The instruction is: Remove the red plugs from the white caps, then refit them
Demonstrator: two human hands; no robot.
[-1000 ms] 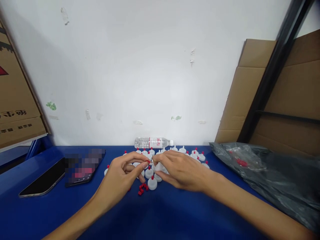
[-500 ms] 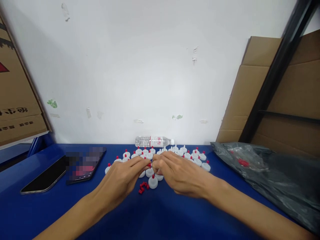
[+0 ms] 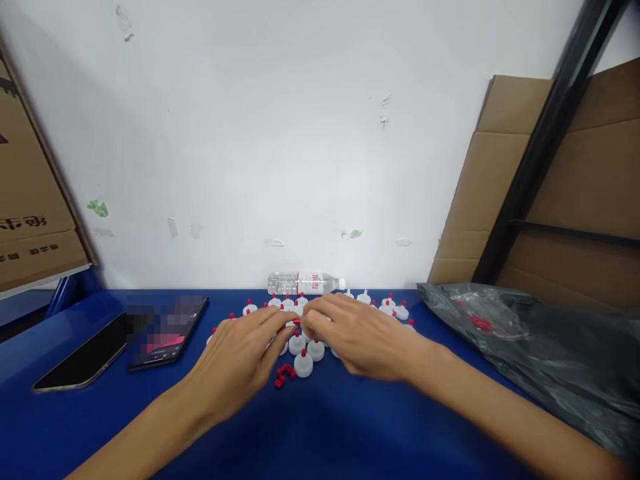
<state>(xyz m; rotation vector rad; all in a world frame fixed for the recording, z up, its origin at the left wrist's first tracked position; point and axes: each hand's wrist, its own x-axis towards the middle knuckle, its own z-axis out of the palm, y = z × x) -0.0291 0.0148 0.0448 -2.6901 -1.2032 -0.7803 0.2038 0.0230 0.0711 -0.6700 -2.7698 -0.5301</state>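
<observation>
My left hand [image 3: 243,347] is closed in a pinch, with a small red cap [image 3: 297,321] at its fingertips. Against it, my right hand [image 3: 357,337] has its fingers curled together; what they hold is hidden from me. Beneath and around both hands stand several round white nozzle lids [image 3: 303,365], many topped with red caps. A few at the back, such as one white lid [image 3: 364,298], have bare tips. A small pile of loose red caps [image 3: 284,375] lies just in front of my left fingers.
A clear plastic bottle [image 3: 305,283] lies along the white wall. Two phones rest at the left, one black phone [image 3: 83,353] and one with a lit screen [image 3: 167,337]. On the right, a dark plastic sheet [image 3: 545,360] carries a clear bag [image 3: 487,320] with red pieces inside.
The view has shifted slightly. My right fingers have turned over and lie flatter, and my left thumb shows more. The red cap between the hands now sits a little higher.
</observation>
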